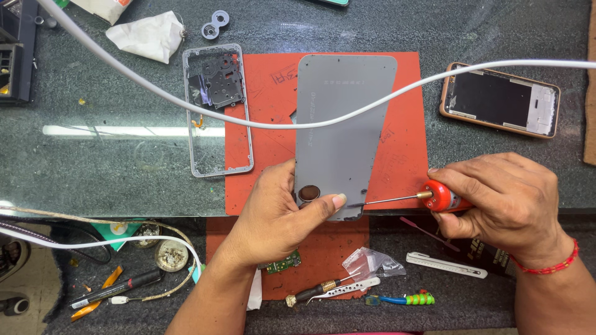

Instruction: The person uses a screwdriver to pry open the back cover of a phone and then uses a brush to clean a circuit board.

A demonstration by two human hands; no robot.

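A grey metal phone plate lies on a red work mat. My left hand grips the plate's near end, thumb across it next to a small round dark part. My right hand is closed on a red-handled screwdriver. Its thin shaft points left, and the tip touches the plate's lower right edge.
A grey phone frame lies left of the mat; a phone body in an orange case sits at the right. A white cable crosses above. Tweezers, a small screwdriver, a green circuit board and a plastic bag lie near me.
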